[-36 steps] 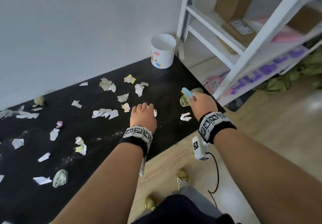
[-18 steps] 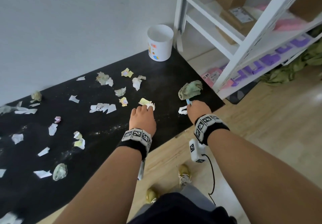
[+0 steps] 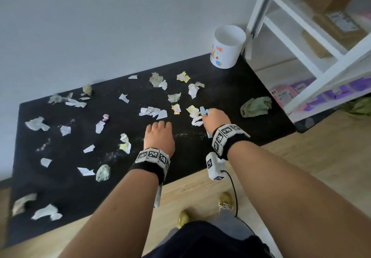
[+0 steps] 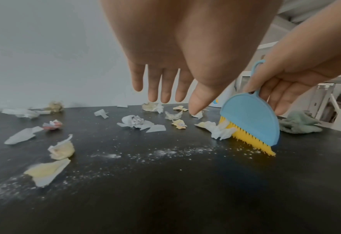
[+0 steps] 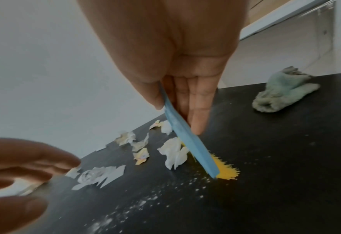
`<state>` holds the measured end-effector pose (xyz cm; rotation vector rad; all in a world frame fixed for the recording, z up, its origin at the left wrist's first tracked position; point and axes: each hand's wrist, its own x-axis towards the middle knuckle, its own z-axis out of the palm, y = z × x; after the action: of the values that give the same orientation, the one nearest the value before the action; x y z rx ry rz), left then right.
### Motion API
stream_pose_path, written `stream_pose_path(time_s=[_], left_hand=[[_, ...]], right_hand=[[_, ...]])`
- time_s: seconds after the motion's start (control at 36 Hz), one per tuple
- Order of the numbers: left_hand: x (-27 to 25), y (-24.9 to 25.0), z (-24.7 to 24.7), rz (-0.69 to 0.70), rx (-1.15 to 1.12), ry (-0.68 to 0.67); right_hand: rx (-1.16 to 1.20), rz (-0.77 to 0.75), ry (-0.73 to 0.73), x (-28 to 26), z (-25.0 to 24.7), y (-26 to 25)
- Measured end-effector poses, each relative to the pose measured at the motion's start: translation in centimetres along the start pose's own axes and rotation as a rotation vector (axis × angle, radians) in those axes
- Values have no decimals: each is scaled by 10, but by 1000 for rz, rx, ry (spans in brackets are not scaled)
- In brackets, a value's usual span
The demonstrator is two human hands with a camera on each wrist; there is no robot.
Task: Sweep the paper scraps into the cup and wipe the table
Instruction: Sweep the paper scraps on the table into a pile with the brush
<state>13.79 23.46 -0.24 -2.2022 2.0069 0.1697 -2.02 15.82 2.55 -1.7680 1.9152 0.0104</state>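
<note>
Several paper scraps (image 3: 153, 112) lie scattered over the black table (image 3: 230, 97). A white cup (image 3: 227, 48) stands upright at the far right corner by the wall. My right hand (image 3: 215, 117) grips a small blue brush (image 4: 249, 118) with yellow bristles. The bristles touch the table and press against a crumpled white scrap (image 5: 174, 152). My left hand (image 3: 159, 135) hovers just left of the brush, fingers (image 4: 161, 85) straight, holding nothing. A crumpled green cloth (image 3: 256, 107) lies right of the brush.
White crumbs (image 4: 165, 152) streak the table in front of my hands. A white shelf unit (image 3: 313, 42) with cardboard boxes stands right of the table, close to the cup. A grey wall runs along the table's far edge. Wooden floor lies below the near edge.
My right hand has carried the brush left, away from the green cloth, and set the bristles against the white scrap. My left hand has drawn back a little toward me.
</note>
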Motion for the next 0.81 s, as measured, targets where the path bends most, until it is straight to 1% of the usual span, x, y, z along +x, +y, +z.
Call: stream_pose_path(time_s=[0.08,0.17,0.25,0.33,0.39,0.44,0.5,0.64,0.69,0.81], left_hand=[[1,-10,0,-21,-10,1],[3,-14,-1,-28,-14,3],[8,-13,-2,-32,-20,10],[16,-7,-5,-40,-38,20],[23,-3,-7,-43,-55,22],[28,1,-9,-52,-64,26],[33,5,-10,-69,-69,27],[49,15,-14,-85,-72,19],[57,18,-17,-97,-79,20],[74,22,-20,-139,-82,33]], right_hand=[[29,-69,-29,-2,8,-12],[105,-95,-23,-2,5,-17],[131,-66,60,4,-7,-13],[100,12,148,16,-25,1],[46,64,143,25,-35,12],[-2,81,84,34,-37,19],[-31,56,40,39,-32,20],[1,-93,-7,50,-27,11],[19,-127,28,60,-33,7],[43,-135,127,88,-52,2]])
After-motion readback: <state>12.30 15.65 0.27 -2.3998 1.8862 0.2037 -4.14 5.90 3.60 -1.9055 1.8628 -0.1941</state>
